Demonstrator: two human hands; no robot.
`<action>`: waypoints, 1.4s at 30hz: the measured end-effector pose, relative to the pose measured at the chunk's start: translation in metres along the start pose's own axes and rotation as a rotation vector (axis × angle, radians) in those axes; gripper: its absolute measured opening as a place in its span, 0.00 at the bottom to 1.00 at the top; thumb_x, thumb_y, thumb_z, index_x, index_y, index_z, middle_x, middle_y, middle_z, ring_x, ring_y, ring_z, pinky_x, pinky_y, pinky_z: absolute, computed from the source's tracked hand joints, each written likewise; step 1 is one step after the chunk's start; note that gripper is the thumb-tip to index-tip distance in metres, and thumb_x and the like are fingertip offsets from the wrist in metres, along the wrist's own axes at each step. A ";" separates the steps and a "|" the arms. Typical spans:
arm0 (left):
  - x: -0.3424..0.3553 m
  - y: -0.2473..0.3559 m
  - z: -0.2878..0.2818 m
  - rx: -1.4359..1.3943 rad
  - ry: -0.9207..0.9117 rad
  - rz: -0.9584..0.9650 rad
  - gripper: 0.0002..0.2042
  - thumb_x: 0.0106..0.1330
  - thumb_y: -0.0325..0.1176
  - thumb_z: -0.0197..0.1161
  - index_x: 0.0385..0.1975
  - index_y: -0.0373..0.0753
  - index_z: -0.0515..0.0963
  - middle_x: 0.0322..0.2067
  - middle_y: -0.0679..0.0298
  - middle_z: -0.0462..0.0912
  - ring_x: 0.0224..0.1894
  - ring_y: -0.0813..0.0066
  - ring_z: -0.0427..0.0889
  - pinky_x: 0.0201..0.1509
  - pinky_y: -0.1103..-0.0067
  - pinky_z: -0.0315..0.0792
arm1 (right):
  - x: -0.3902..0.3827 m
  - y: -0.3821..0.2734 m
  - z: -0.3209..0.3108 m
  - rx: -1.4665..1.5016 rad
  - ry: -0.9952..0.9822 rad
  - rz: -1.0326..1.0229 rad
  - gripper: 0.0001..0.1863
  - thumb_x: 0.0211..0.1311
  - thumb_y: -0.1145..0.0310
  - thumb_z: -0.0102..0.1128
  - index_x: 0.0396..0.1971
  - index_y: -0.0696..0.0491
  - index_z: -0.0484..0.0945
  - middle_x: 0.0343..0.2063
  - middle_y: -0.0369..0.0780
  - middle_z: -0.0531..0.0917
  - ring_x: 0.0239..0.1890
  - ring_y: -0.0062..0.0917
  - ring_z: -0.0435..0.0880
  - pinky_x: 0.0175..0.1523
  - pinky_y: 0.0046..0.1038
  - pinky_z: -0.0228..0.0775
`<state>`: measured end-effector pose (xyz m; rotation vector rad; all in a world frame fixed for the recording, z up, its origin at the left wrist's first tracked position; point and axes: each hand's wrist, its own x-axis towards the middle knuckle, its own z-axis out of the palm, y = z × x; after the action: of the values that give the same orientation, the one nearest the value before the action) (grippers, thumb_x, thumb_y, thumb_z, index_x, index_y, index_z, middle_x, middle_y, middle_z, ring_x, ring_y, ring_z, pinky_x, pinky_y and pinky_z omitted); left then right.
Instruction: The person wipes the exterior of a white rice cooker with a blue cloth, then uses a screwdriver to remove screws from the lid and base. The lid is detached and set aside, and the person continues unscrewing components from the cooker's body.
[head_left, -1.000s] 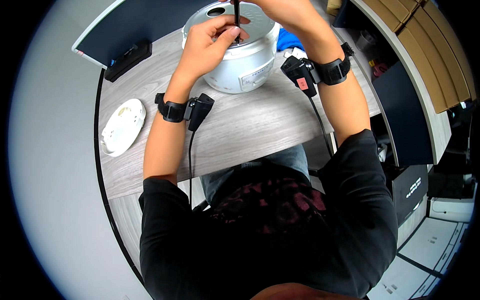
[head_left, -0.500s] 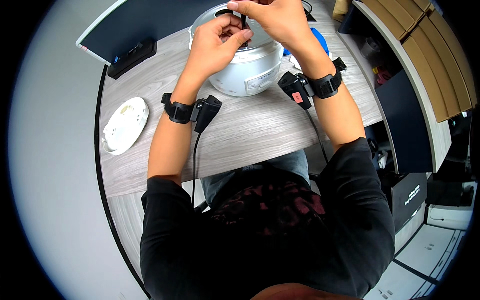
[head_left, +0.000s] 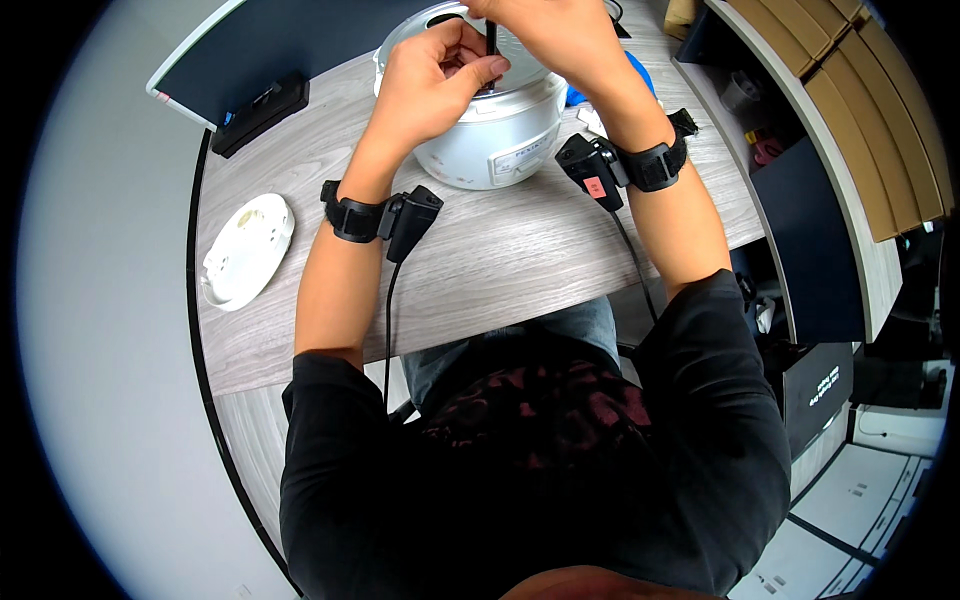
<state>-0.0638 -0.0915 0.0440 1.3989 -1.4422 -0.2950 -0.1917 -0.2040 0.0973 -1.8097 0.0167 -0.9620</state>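
Observation:
A white rice cooker (head_left: 480, 160) stands on the desk at the far middle, a silvery round surface (head_left: 512, 62) showing at its top. My left hand (head_left: 430, 85) is over its near rim, with thumb and bent fingers closed around the lower part of a thin black rod (head_left: 491, 42) that looks like a screwdriver shaft. The rod is upright, its lower end at the cooker's rim. Above it, my right hand (head_left: 555, 35) grips the rod's upper end; those fingertips are partly cut off by the picture's top edge. Each wrist wears a strapped black device with a cable.
A white round plastic cover (head_left: 250, 255) with holes lies on the desk's left side. Behind it are a black box (head_left: 262, 115) and a dark partition (head_left: 290, 40). Something blue (head_left: 640, 75) sits beyond my right wrist. Shelving with cardboard boxes (head_left: 850, 120) borders the right side.
My right hand has shifted slightly up, its fingertips now further out of the picture. The left hand keeps its place at the rod. The cooker appears almost unmoved.

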 end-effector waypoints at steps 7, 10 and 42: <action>-0.003 -0.001 0.003 -0.141 0.000 0.019 0.08 0.66 0.31 0.68 0.41 0.35 0.84 0.31 0.63 0.88 0.35 0.80 0.84 0.44 0.83 0.77 | 0.000 -0.001 0.000 0.184 -0.004 -0.036 0.15 0.66 0.75 0.65 0.50 0.62 0.77 0.35 0.36 0.84 0.33 0.14 0.81 0.39 0.19 0.77; -0.003 0.000 0.001 -0.161 -0.057 0.035 0.08 0.68 0.30 0.66 0.42 0.35 0.84 0.32 0.61 0.89 0.36 0.80 0.85 0.45 0.82 0.77 | 0.001 0.002 0.001 0.330 0.007 -0.070 0.13 0.67 0.74 0.64 0.49 0.61 0.77 0.35 0.37 0.84 0.34 0.16 0.82 0.41 0.20 0.78; -0.003 -0.001 -0.002 0.079 -0.032 0.058 0.11 0.62 0.32 0.71 0.42 0.38 0.87 0.32 0.63 0.88 0.35 0.76 0.85 0.46 0.79 0.77 | 0.004 -0.016 -0.006 -0.030 0.070 -0.028 0.16 0.59 0.71 0.73 0.43 0.60 0.78 0.31 0.36 0.85 0.31 0.15 0.83 0.37 0.19 0.76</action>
<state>-0.0619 -0.0883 0.0423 1.4189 -1.5325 -0.2266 -0.1990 -0.2025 0.1134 -1.8072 0.0495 -1.0502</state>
